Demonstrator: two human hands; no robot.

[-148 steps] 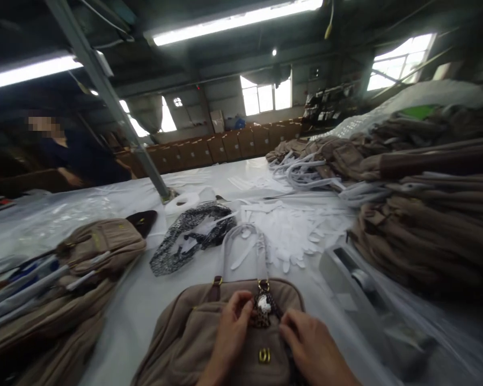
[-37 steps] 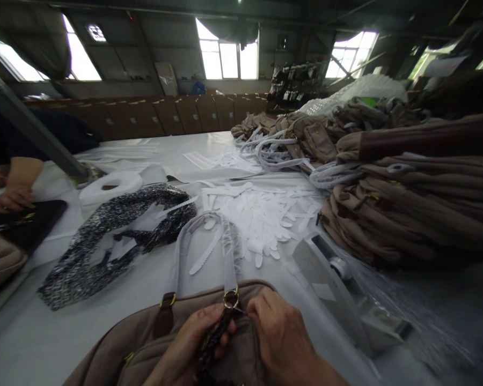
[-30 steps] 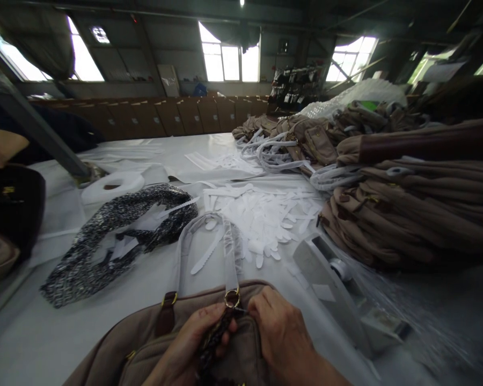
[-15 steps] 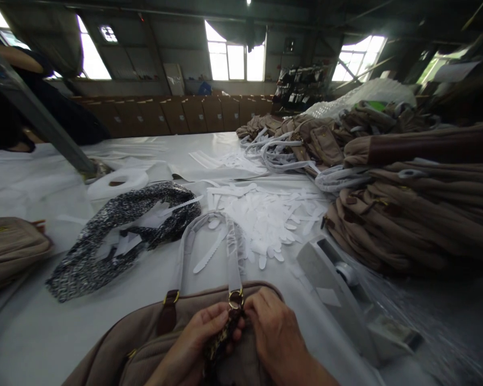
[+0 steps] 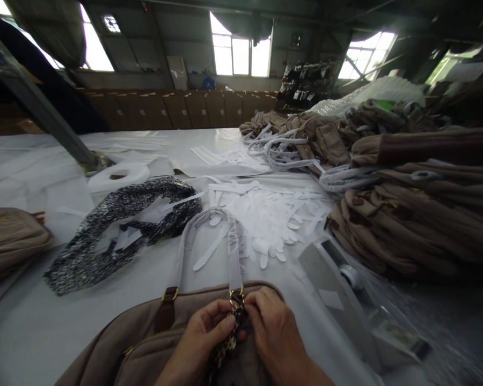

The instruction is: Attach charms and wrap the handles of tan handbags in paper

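A tan handbag (image 5: 145, 343) lies at the near edge of the white table, its wrapped handle (image 5: 209, 236) stretched away from me. My left hand (image 5: 199, 343) pinches a leopard-print strip (image 5: 225, 346) that hangs from the gold ring (image 5: 236, 295) at the handle's right end. My right hand (image 5: 276, 335) grips the same strip right at that ring, fingers closed and touching the left hand's fingertips.
A black-and-white patterned fabric bundle (image 5: 121, 225) lies to the left, white paper cutouts (image 5: 265, 214) in the middle, a metal tape dispenser (image 5: 346, 289) at right. Stacks of tan bags (image 5: 418, 214) fill the right side; another tan bag (image 5: 8, 238) sits far left. Cardboard boxes (image 5: 177, 110) line the back.
The co-worker's hands and dark bag at the left edge have gone from view. My hands stay at the ring, fingers drawn closer together on the leopard-print strip.
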